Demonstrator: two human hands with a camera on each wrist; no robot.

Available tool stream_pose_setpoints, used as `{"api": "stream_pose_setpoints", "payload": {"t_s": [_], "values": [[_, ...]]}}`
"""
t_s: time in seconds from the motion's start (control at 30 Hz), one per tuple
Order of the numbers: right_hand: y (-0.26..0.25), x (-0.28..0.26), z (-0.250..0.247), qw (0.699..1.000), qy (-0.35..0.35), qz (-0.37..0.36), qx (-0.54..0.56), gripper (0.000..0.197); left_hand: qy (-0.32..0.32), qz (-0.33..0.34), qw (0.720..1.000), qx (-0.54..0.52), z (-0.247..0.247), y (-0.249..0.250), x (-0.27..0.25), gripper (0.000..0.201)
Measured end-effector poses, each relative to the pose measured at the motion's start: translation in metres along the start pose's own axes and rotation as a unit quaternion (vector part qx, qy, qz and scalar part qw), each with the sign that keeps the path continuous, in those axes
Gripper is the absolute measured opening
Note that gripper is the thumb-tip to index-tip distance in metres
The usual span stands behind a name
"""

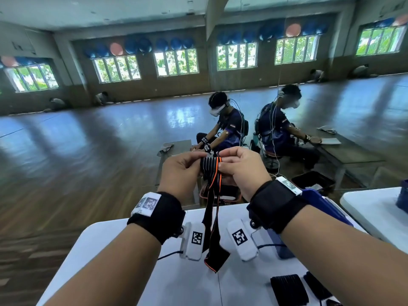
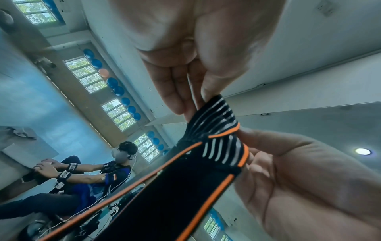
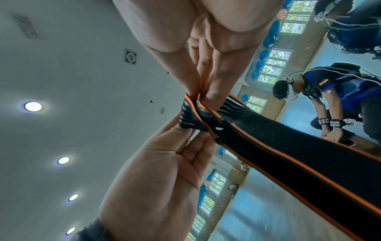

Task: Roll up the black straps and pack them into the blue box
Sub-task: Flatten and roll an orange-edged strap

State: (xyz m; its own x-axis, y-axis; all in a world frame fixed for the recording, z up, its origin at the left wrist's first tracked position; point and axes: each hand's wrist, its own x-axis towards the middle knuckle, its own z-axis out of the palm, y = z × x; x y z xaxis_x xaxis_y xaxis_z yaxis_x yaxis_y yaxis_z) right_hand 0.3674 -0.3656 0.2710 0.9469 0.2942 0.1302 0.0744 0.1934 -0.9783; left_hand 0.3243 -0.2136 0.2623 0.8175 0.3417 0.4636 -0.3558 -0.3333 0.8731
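I am holding up a black strap (image 1: 211, 171) with orange edging and pale stripes at its top end; the rest is hanging down between my wrists, its tip lying on the white table (image 1: 132, 272). My left hand (image 1: 181, 171) is pinching the striped end from one side, my right hand (image 1: 240, 171) is pinching it from the other, both raised at chest height. The blue box (image 1: 326, 208) is sitting under my right wrist, mostly hidden by it. More straps (image 1: 289, 290) are lying below my right forearm, cut off by the frame.
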Motion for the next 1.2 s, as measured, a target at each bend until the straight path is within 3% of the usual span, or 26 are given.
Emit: {"api": "stream_pose_setpoints", "payload": {"t_s": [0.13,0.27,0.37,0.47,0.57,0.63,0.83,1.0,1.07,1.2], "values": [[0.001,-0.002,0.002,0.999,0.012,0.033,0.03,0.014,0.0,0.01,0.999,0.03,0.003,-0.005,-0.001,0.041],[0.002,-0.005,0.004,0.999,0.01,0.026,0.028,0.005,-0.002,0.031,0.997,0.066,0.006,-0.006,-0.007,0.028],[0.001,-0.006,0.003,0.999,0.027,0.011,0.017,0.013,0.021,0.061,0.989,0.132,0.006,-0.006,-0.015,0.026],[-0.004,-0.004,0.003,0.999,0.041,0.0,0.03,0.015,0.035,0.072,0.992,0.099,0.01,-0.004,-0.033,0.017],[-0.011,-0.005,0.005,0.998,0.05,-0.012,0.031,0.015,0.024,0.077,0.99,0.115,0.016,-0.014,-0.053,0.037],[-0.014,-0.005,0.006,0.998,0.049,-0.02,0.03,0.014,0.018,0.076,0.988,0.13,0.02,-0.024,-0.058,0.037],[-0.017,-0.008,-0.001,0.999,0.033,-0.034,-0.013,0.014,0.1,0.118,0.983,0.1,0.021,-0.019,-0.055,0.026],[-0.002,-0.022,-0.019,0.984,-0.005,-0.066,-0.165,0.007,0.12,0.09,0.986,0.068,0.012,-0.017,-0.048,0.02],[0.009,-0.031,-0.021,0.982,-0.027,-0.069,-0.175,0.005,0.11,0.085,0.988,0.064,0.012,-0.019,-0.049,0.019],[0.032,-0.043,-0.009,0.984,-0.05,-0.078,-0.154,0.028,0.078,0.04,0.996,0.028,0.015,-0.027,-0.052,0.02]]}}
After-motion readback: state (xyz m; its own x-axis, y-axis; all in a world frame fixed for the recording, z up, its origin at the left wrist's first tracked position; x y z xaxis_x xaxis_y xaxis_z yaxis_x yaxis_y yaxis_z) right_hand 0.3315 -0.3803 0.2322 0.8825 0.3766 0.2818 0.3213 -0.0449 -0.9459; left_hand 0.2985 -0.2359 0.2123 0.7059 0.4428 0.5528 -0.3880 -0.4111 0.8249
